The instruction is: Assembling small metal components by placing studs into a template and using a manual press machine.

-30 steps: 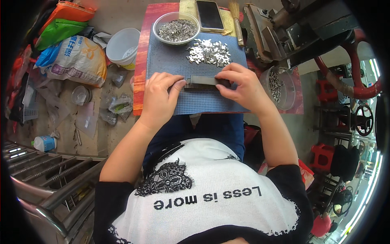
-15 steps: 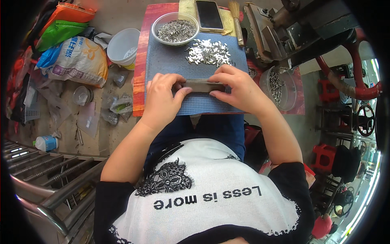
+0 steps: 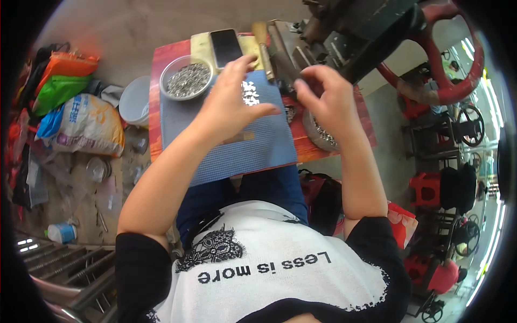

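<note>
A bowl (image 3: 165,81) sat at the far left of the mat (image 3: 272,148). The left hand (image 3: 230,102) was spread open over the mat, near a strip (image 3: 246,135) and shiny bits (image 3: 250,94). Right of the mat, over a tub (image 3: 308,126), the right hand (image 3: 335,99) was half curled; whether it held anything, I couldn't tell.

A workshop, from its red-wheeled machine (image 3: 375,37), bowl (image 3: 183,98) of small metallic pieces (image 3: 189,79), and more handwheels (image 3: 472,126) beyond.

Phone (image 3: 226,48) on yellow cloth (image 3: 200,45); orange bag (image 3: 67,64) beside green bag (image 3: 62,93); red stool (image 3: 423,188) at right.
</note>
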A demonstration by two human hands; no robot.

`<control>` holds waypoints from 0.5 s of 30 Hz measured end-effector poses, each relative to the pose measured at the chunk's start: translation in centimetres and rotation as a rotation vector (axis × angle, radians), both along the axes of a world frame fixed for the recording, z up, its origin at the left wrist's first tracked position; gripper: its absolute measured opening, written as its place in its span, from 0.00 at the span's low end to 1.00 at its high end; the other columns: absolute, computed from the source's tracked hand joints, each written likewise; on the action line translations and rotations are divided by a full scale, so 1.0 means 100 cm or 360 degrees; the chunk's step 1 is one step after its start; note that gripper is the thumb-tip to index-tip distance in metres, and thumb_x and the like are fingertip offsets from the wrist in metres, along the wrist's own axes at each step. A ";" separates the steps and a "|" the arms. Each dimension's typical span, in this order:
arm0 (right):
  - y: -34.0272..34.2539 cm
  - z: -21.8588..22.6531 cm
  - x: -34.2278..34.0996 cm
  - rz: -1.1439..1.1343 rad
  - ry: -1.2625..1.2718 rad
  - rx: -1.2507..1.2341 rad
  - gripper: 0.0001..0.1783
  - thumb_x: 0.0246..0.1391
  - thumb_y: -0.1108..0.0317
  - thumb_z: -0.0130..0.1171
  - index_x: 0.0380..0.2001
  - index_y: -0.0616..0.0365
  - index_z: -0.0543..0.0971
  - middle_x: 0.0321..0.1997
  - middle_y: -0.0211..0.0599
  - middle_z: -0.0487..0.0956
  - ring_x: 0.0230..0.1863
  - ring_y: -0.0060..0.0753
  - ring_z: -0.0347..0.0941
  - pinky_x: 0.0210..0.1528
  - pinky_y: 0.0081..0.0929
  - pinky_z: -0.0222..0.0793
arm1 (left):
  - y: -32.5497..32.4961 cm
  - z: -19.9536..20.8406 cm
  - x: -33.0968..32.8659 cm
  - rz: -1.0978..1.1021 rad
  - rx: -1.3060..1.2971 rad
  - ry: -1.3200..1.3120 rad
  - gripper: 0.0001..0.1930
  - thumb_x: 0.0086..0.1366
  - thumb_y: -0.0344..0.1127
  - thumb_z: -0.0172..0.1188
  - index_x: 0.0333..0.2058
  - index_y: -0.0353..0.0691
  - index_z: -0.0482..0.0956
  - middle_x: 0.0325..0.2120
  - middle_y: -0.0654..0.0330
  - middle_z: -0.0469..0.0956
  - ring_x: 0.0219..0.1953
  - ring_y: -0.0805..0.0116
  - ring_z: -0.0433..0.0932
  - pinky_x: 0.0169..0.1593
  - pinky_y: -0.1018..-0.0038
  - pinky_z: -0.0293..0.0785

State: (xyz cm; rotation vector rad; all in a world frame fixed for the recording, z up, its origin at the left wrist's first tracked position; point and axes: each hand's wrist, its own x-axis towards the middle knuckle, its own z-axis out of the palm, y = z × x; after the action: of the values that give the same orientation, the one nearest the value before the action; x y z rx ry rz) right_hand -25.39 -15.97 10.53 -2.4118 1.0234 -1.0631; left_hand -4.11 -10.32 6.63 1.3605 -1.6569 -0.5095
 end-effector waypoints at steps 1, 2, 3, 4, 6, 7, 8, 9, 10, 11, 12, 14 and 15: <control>-0.009 0.003 -0.005 -0.0207 0.0074 -0.0122 0.13 0.54 0.66 0.66 0.38 0.65 0.80 0.31 0.41 0.79 0.30 0.32 0.76 0.35 0.27 0.72 | -0.018 -0.001 -0.016 -0.0034 -0.0098 -0.0016 0.53 0.44 0.44 0.81 0.65 0.33 0.61 0.60 0.43 0.68 0.65 0.49 0.66 0.67 0.62 0.64; -0.016 0.004 -0.013 -0.0430 0.0155 -0.0239 0.13 0.54 0.65 0.66 0.37 0.65 0.80 0.30 0.42 0.79 0.30 0.34 0.76 0.36 0.29 0.73 | -0.036 0.002 -0.036 -0.0084 -0.0037 0.0008 0.60 0.42 0.47 0.82 0.68 0.29 0.54 0.63 0.40 0.63 0.68 0.45 0.60 0.70 0.60 0.59; -0.022 0.004 -0.015 -0.0513 0.0168 -0.0201 0.14 0.53 0.64 0.64 0.35 0.67 0.80 0.37 0.52 0.81 0.39 0.55 0.78 0.43 0.43 0.75 | -0.052 0.001 -0.047 -0.0103 -0.0105 -0.0001 0.63 0.41 0.49 0.82 0.68 0.28 0.52 0.63 0.39 0.62 0.68 0.44 0.59 0.70 0.60 0.59; -0.026 0.004 -0.016 -0.0547 0.0220 -0.0236 0.15 0.53 0.64 0.64 0.35 0.67 0.80 0.37 0.53 0.81 0.39 0.55 0.78 0.43 0.44 0.75 | -0.066 -0.002 -0.058 -0.0118 -0.0173 -0.0010 0.65 0.40 0.50 0.83 0.68 0.27 0.50 0.63 0.38 0.62 0.68 0.43 0.59 0.70 0.60 0.59; -0.033 0.000 -0.021 -0.0610 0.0334 -0.0239 0.15 0.53 0.63 0.63 0.36 0.67 0.81 0.38 0.54 0.81 0.40 0.56 0.79 0.45 0.45 0.74 | -0.089 -0.009 -0.074 -0.0153 -0.0109 0.0112 0.68 0.37 0.50 0.82 0.69 0.27 0.47 0.64 0.36 0.61 0.68 0.43 0.59 0.70 0.59 0.58; -0.033 0.002 -0.020 -0.0594 0.0323 -0.0170 0.15 0.53 0.64 0.63 0.36 0.67 0.81 0.38 0.55 0.81 0.40 0.56 0.79 0.45 0.45 0.74 | -0.095 -0.012 -0.077 -0.0177 -0.0103 0.0147 0.68 0.37 0.49 0.82 0.70 0.27 0.46 0.64 0.35 0.61 0.68 0.43 0.59 0.70 0.59 0.58; -0.032 0.002 -0.020 -0.0578 0.0311 -0.0097 0.15 0.53 0.64 0.63 0.36 0.67 0.81 0.38 0.55 0.81 0.40 0.56 0.79 0.45 0.45 0.75 | -0.098 -0.013 -0.081 -0.0175 -0.0124 0.0132 0.69 0.36 0.50 0.81 0.70 0.28 0.46 0.63 0.35 0.61 0.68 0.43 0.60 0.70 0.59 0.58; -0.034 0.001 -0.022 -0.0577 0.0320 -0.0076 0.15 0.53 0.63 0.63 0.36 0.67 0.82 0.37 0.55 0.81 0.40 0.56 0.79 0.45 0.45 0.74 | -0.099 -0.014 -0.082 -0.0165 -0.0126 0.0140 0.69 0.36 0.50 0.81 0.70 0.28 0.46 0.63 0.36 0.62 0.68 0.42 0.60 0.70 0.59 0.58; -0.036 0.001 -0.023 -0.0579 0.0321 -0.0086 0.15 0.53 0.63 0.63 0.36 0.67 0.82 0.37 0.55 0.81 0.40 0.56 0.79 0.45 0.45 0.74 | -0.099 -0.016 -0.083 -0.0155 -0.0128 0.0149 0.69 0.36 0.51 0.81 0.70 0.28 0.46 0.63 0.36 0.62 0.68 0.42 0.60 0.70 0.59 0.58; -0.037 0.000 -0.022 -0.0545 0.0327 -0.0090 0.15 0.54 0.63 0.63 0.35 0.66 0.83 0.36 0.55 0.81 0.40 0.56 0.79 0.45 0.45 0.74 | -0.099 -0.018 -0.082 -0.0115 -0.0116 0.0137 0.69 0.36 0.52 0.81 0.70 0.29 0.46 0.62 0.37 0.63 0.67 0.42 0.61 0.69 0.58 0.59; -0.037 0.000 -0.021 -0.0508 0.0332 -0.0095 0.15 0.54 0.62 0.63 0.35 0.66 0.83 0.36 0.55 0.81 0.40 0.57 0.79 0.45 0.45 0.74 | -0.100 -0.020 -0.082 -0.0108 -0.0121 0.0134 0.69 0.36 0.52 0.81 0.70 0.29 0.46 0.62 0.37 0.63 0.67 0.42 0.61 0.69 0.58 0.59; -0.040 0.004 -0.023 -0.0470 0.0367 -0.0102 0.15 0.57 0.61 0.61 0.35 0.65 0.84 0.36 0.56 0.81 0.40 0.58 0.78 0.45 0.46 0.74 | -0.101 -0.021 -0.084 0.0011 -0.0177 0.0056 0.68 0.36 0.51 0.81 0.70 0.29 0.46 0.62 0.38 0.63 0.66 0.42 0.62 0.69 0.57 0.58; -0.046 0.004 -0.028 -0.0451 0.0203 0.0016 0.15 0.58 0.62 0.60 0.35 0.65 0.83 0.37 0.56 0.81 0.40 0.58 0.78 0.45 0.47 0.73 | -0.101 -0.021 -0.084 -0.0009 -0.0174 0.0058 0.68 0.37 0.51 0.81 0.70 0.29 0.46 0.62 0.38 0.62 0.66 0.42 0.62 0.69 0.57 0.58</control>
State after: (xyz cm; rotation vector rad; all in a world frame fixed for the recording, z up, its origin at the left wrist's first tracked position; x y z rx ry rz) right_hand -28.16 -20.54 10.90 -2.4017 1.4440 -0.9955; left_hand -12.47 -20.37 4.55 1.2601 -1.6355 -0.4376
